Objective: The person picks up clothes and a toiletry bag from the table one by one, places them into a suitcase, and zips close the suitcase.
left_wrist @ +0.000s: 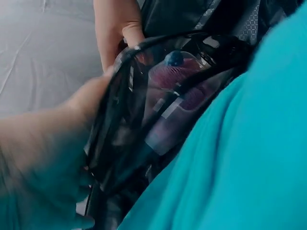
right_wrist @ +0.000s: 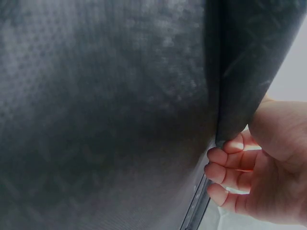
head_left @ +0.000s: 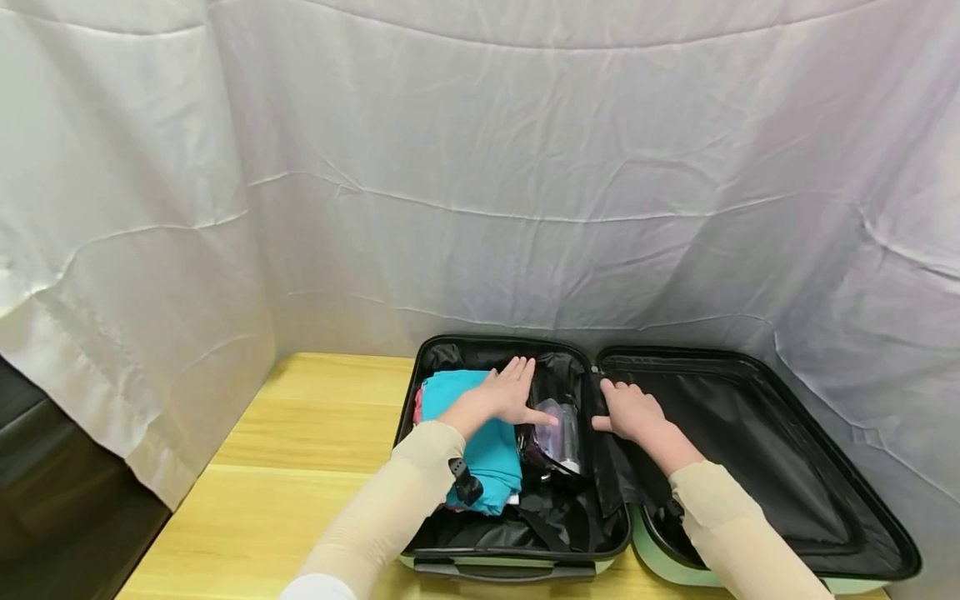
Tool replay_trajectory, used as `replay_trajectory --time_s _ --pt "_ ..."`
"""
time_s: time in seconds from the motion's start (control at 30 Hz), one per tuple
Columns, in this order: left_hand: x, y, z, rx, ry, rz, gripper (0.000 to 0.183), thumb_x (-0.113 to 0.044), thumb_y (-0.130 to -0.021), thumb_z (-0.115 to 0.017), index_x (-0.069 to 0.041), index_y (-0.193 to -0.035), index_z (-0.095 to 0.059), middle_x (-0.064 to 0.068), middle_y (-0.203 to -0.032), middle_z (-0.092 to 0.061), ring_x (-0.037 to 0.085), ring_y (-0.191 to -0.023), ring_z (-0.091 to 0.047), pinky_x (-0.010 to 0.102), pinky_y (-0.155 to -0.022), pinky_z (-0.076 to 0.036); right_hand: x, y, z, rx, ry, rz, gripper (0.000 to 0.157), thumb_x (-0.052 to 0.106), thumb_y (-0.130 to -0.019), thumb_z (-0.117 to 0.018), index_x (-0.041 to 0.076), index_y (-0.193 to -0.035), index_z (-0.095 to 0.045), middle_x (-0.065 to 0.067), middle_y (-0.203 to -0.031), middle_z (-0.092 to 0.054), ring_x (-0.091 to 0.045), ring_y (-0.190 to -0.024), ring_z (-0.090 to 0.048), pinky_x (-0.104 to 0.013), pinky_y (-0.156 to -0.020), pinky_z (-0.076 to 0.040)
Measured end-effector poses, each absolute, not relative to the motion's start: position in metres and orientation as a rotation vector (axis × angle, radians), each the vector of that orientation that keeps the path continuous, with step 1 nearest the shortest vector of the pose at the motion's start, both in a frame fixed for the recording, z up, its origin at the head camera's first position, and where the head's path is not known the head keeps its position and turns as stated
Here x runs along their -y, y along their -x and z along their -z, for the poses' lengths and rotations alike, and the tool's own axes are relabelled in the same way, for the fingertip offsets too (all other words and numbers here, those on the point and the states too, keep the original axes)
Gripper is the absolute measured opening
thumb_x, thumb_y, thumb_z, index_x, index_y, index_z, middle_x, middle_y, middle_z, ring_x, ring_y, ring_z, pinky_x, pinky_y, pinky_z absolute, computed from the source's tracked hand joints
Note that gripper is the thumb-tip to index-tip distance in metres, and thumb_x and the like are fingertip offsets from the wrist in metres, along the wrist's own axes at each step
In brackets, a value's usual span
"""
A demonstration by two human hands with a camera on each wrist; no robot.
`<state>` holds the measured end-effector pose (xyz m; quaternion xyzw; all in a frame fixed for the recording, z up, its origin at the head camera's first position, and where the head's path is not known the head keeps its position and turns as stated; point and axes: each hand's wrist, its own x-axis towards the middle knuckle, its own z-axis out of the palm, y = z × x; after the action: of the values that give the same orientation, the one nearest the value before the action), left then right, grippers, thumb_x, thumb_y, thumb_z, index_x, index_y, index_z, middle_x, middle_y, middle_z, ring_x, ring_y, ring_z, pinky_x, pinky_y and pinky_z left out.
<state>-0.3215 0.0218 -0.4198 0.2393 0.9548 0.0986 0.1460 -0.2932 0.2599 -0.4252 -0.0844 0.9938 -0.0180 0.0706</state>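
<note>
An open hard-shell suitcase [head_left: 517, 552] with black lining lies on the table. My left hand [head_left: 512, 396] is spread with straight fingers over its left half, at the edge of a clear pouch [left_wrist: 156, 129] with black trim. Through the pouch show a clear bottle [head_left: 570, 437] and something pink and purple with a blue knob [left_wrist: 174, 59]. Folded teal clothing [head_left: 491, 454] lies beside the pouch, under my left forearm. Near the hinge, my right hand [head_left: 632, 410] pinches the edge of a black lining flap [right_wrist: 120, 120]; its thumb is hidden behind the cloth.
The other suitcase half [head_left: 750, 442] lies open at the right, its black lining facing up. A bit of red cloth [head_left: 417, 406] peeks out beside the teal clothing. Wooden tabletop [head_left: 300, 450] extends to the left. Grey-white curtains [head_left: 525, 167] hang behind and at both sides.
</note>
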Motion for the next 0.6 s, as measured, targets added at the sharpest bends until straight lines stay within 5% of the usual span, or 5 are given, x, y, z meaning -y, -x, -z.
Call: replay_trajectory --time_s 0.23,0.6 --pt "-0.023 0.315 0.429 -2.692 -0.567 0.157 0.111 -0.084 -0.077 -0.044 -0.018 -0.158 -0.006 0.001 -0.166 0.003 0.017 -0.154 0.0 0.044 -0.125 -0.011 -0.26 0.293 0.427 -2.988 0.252 0.062 0.074 0.04 -0.091 -0.067 -0.002 -0.145 -0.038 -0.032 -0.142 -0.045 -0.05 -0.127 -0.045 -0.062 -0.094 -0.044" --pt "-0.025 0.319 0.433 -2.669 -0.563 0.149 0.108 -0.083 -0.079 -0.042 -0.019 -0.158 -0.006 0.0 -0.167 0.003 0.017 -0.154 -0.001 0.044 -0.125 -0.009 -0.261 0.293 0.422 -2.993 0.272 0.054 0.074 0.04 -0.091 -0.067 -0.002 -0.144 -0.038 -0.033 -0.141 -0.045 -0.051 -0.125 -0.046 -0.062 -0.093 -0.044"
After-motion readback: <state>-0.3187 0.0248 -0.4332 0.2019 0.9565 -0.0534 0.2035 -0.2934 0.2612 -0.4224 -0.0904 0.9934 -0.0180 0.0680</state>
